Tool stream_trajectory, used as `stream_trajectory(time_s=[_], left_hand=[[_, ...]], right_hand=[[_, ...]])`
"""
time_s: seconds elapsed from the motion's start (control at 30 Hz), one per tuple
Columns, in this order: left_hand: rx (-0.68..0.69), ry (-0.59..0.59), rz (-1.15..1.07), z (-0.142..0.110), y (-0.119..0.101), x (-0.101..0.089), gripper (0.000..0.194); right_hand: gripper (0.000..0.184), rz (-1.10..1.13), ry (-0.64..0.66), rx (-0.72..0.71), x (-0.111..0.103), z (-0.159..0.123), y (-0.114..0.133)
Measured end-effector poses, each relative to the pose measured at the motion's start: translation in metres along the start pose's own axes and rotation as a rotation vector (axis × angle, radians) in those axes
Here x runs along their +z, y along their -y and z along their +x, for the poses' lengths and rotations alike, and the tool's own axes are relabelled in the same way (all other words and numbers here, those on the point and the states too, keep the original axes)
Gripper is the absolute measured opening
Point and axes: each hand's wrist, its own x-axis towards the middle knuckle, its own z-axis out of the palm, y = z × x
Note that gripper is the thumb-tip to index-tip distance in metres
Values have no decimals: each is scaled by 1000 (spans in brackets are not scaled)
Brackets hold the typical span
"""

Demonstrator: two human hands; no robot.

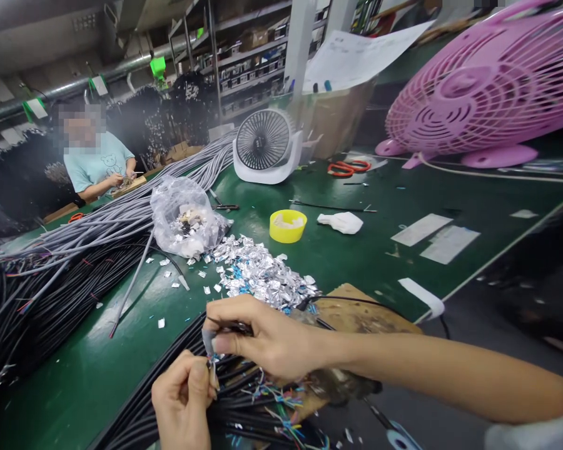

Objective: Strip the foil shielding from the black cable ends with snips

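At the lower middle, my left hand (pixel 184 395) pinches a black cable near its stripped end (pixel 212 364), where thin wires and a bit of silvery material show. Just above it, my right hand (pixel 263 340) is closed, thumb against the forefinger, close to that cable end. A greyish covering wraps the right forefinger. Something dark shows inside the right hand, but its kind is hidden. Beneath both hands lies a bundle of black cables (pixel 169 381), with coloured wire ends (pixel 281 400) fanned out at its right side. A pile of silver foil scraps (pixel 263 275) lies beyond my right hand.
Grey cables (pixel 122 225) run along the left, beside a plastic bag (pixel 176 200) of scraps. Farther back stand a yellow ring-shaped tub (pixel 288 226), a small white fan (pixel 265 147), orange-handled scissors (pixel 348 167) and a large pink fan (pixel 488 87). A co-worker (pixel 98 159) sits across the table.
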Motion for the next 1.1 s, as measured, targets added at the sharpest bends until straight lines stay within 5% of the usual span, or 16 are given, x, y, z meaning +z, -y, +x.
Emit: stream_trajectory(time_s=[0.23,0.7,0.93,1.1], left_hand=[[-46,10,-33,-1,2,0,46],[-7,-33,-75,-2,10,-4,48],[16,19,-37,-3,9,-1,47],[14,67,-20,-3,6,-2,50]], right_hand=[[14,184,110,202,-2,4,-6],[14,12,-74,115,1,-1,6],[8,49,8,162,0,-1,1],[23,-33,114,138,-2,0,-3]])
